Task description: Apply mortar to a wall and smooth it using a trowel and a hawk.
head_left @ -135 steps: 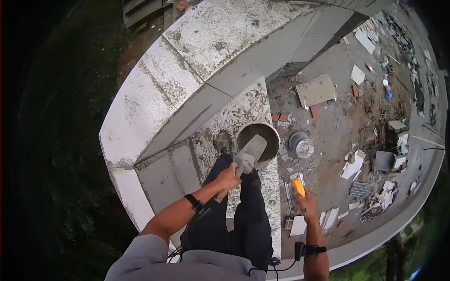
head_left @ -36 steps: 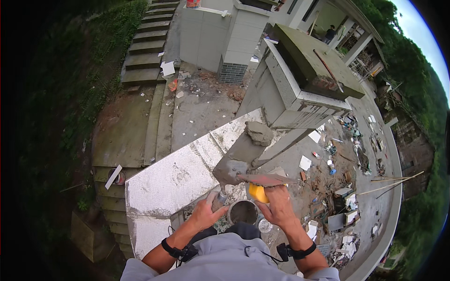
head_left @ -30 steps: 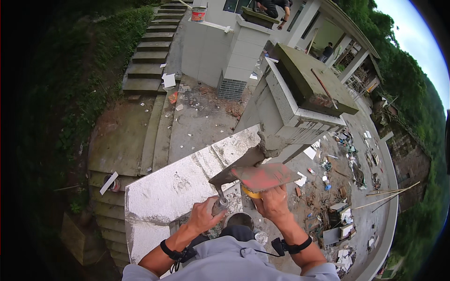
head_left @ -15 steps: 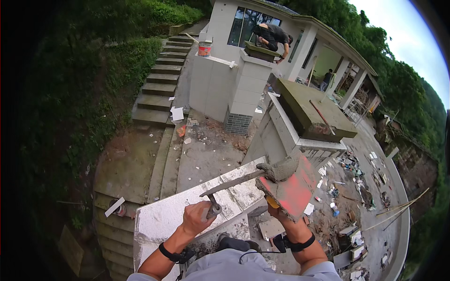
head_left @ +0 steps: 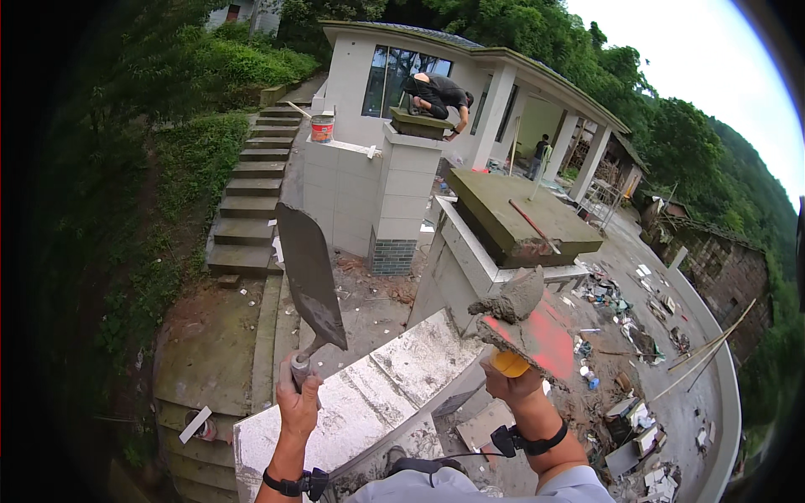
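Left hand (head_left: 298, 404) clamped on trowel (head_left: 310, 272) handle, between 8 and 9 o'clock in view, blade up toward 12. Right hand (head_left: 513, 384) clamped on yellow handle (head_left: 510, 363) of red board (head_left: 549, 339), 4 o'clock; mortar lump (head_left: 518, 295) on board's 11 o'clock side. White-topped wall (head_left: 356, 404) near 7. Co-worker (head_left: 440, 92) crouched atop pillar (head_left: 409, 180), 12.
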A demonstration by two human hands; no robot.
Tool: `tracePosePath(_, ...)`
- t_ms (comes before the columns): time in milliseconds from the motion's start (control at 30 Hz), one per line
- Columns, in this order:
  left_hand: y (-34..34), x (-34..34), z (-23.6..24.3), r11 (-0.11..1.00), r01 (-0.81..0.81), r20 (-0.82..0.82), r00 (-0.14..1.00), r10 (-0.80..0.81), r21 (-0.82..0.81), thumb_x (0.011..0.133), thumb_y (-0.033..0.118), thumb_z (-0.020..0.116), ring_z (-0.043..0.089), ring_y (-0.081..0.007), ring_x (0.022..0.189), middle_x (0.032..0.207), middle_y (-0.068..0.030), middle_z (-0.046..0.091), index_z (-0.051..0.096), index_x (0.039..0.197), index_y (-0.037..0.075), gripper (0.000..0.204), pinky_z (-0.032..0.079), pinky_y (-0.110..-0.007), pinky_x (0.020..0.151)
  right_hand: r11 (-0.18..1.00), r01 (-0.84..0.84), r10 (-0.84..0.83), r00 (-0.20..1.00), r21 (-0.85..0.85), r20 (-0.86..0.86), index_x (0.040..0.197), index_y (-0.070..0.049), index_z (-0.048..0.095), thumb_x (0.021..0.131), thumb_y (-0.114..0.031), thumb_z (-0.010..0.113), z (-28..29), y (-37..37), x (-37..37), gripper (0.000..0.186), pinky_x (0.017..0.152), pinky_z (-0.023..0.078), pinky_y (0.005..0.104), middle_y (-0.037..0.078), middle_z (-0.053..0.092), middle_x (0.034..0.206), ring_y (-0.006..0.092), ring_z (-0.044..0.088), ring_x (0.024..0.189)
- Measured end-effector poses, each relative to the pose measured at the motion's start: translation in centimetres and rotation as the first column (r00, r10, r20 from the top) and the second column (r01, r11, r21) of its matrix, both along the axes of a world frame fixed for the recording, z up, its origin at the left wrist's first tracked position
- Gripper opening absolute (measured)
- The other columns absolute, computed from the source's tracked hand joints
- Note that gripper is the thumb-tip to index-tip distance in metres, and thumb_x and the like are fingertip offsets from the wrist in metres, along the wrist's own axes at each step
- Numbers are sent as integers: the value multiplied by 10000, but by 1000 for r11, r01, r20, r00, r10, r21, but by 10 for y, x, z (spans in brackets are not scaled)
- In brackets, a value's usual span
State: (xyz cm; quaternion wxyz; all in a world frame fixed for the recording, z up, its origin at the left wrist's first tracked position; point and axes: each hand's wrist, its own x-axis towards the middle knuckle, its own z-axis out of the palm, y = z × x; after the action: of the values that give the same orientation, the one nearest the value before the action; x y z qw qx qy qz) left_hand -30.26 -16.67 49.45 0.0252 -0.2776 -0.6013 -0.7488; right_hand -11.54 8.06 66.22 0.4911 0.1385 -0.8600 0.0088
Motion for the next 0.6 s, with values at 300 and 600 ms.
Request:
tracePosePath(300,17,-16,11,843,498,418,734,-535,204,951,618,417,481,-95,483,675,-16,500,509,1110,29,617,407,-242,413,565,-413,357,903,-715,-239,1248,38,420,876,-451,658,-22,-18,11,658,778,465,346,133,612,953,191,584,818)
tracePosePath(600,21,44,-19,44,771,406,-286,-868,636,953,639,349,431,-91,435,655,-12,442,499,1130,29,653,383,-235,370,-523,-277,644,491,-806,-586,1169,-26,458,1027,-421,360,-57,9,-9,431,654,385,320,1,413,674,123,404,580)
